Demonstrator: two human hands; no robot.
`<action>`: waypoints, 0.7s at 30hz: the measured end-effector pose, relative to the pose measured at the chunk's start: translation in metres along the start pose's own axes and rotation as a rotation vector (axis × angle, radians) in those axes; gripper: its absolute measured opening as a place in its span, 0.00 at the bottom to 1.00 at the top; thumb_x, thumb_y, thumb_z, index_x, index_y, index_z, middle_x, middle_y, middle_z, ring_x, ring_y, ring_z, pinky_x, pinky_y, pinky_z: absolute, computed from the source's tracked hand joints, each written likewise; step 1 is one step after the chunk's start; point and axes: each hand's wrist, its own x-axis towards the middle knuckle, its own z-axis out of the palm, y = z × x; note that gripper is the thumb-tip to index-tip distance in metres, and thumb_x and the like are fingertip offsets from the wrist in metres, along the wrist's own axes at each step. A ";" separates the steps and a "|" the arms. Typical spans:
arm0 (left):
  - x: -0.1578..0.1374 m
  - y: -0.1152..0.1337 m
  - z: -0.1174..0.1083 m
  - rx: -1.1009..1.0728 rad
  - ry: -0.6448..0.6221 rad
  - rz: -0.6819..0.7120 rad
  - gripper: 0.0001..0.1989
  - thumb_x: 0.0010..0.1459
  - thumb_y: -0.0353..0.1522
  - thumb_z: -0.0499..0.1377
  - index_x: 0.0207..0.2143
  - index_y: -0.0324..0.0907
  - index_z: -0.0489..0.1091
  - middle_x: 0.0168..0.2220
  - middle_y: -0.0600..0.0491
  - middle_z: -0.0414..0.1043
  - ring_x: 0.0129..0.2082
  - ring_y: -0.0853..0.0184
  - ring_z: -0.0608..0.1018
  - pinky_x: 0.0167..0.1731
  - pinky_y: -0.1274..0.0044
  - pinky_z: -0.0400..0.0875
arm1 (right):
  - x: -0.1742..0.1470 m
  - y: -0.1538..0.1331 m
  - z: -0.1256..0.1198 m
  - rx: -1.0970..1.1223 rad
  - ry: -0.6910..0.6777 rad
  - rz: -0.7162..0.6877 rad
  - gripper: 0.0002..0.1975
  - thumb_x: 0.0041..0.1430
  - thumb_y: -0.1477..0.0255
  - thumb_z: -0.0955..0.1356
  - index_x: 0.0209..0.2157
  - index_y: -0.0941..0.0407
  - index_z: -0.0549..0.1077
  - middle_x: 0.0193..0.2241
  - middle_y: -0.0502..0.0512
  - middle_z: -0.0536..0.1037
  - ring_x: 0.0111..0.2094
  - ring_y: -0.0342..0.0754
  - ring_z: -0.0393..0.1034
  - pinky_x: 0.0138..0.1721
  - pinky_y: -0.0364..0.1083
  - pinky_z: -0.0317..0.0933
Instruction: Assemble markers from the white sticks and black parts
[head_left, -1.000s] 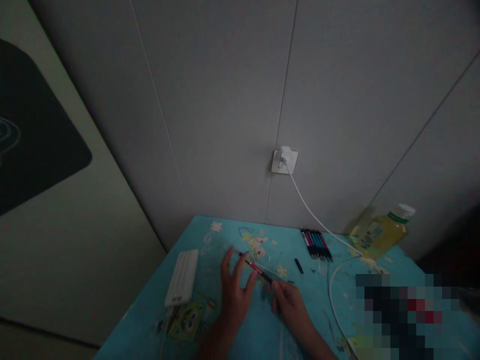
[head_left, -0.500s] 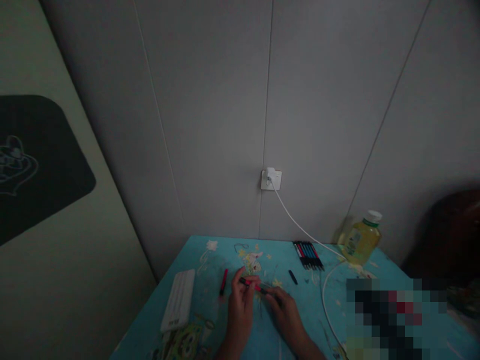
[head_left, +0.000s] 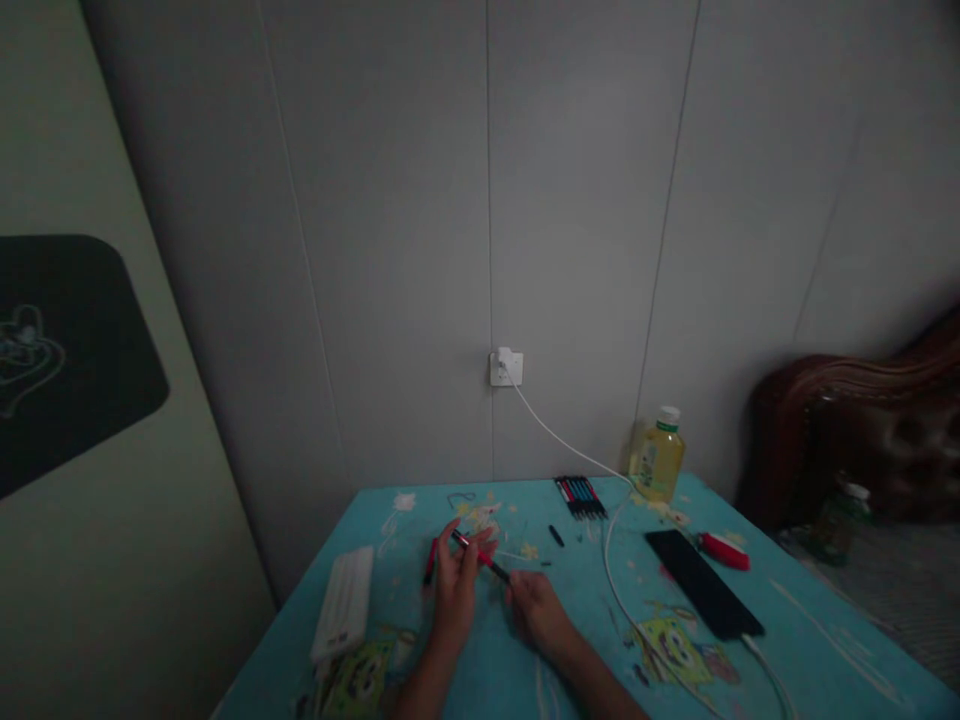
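Observation:
A red-and-black pen (head_left: pixel 493 566) slants between my two hands above the blue patterned tablecloth. My left hand (head_left: pixel 454 585) has its fingers around the upper left end, near a shiny dark tip. At the lower right, my right hand (head_left: pixel 538 608) grips the black end with closed fingers. Just left of my left hand lies a red stick with a black end (head_left: pixel 430 562). Beyond my right hand lie a short black piece like a pen cap (head_left: pixel 556 536) and a smaller dark bit (head_left: pixel 546 564). Several dark pens with coloured barrels (head_left: pixel 581 497) rest side by side farther back.
To the left sits a white box (head_left: pixel 343 605). A yellow-liquid bottle (head_left: pixel 658 460) stands at the back right, near a white cable (head_left: pixel 611 560) from the wall socket (head_left: pixel 507 369). A black phone (head_left: pixel 705 583) and a red object (head_left: pixel 725 552) lie at right.
The view has turned right, bringing more of the table's right side and the brown headboard in. My right hand has drawn slightly back along the pen, exposing the small dark bit. Both hands still hold it.

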 end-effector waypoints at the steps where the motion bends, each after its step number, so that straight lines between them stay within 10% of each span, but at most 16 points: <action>1: -0.001 -0.001 0.000 0.013 0.002 0.007 0.32 0.62 0.45 0.59 0.63 0.46 0.49 0.48 0.41 0.76 0.42 0.59 0.82 0.46 0.64 0.75 | -0.003 -0.001 0.003 -0.054 0.006 -0.031 0.34 0.60 0.40 0.54 0.27 0.55 0.69 0.10 0.42 0.59 0.12 0.41 0.52 0.15 0.40 0.47; 7: -0.003 -0.002 0.003 0.181 -0.054 0.041 0.33 0.63 0.49 0.55 0.63 0.45 0.50 0.51 0.41 0.74 0.34 0.62 0.83 0.35 0.69 0.78 | -0.017 -0.020 0.012 -0.485 -0.001 -0.287 0.34 0.70 0.51 0.48 0.30 0.57 0.74 0.19 0.52 0.74 0.21 0.45 0.67 0.29 0.43 0.61; 21: -0.016 -0.001 -0.011 0.211 -0.105 0.109 0.25 0.66 0.43 0.53 0.61 0.44 0.52 0.51 0.41 0.74 0.34 0.67 0.81 0.36 0.73 0.76 | -0.018 -0.020 0.008 -0.677 -0.040 -0.352 0.17 0.69 0.66 0.59 0.36 0.57 0.76 0.34 0.58 0.78 0.36 0.49 0.70 0.42 0.45 0.59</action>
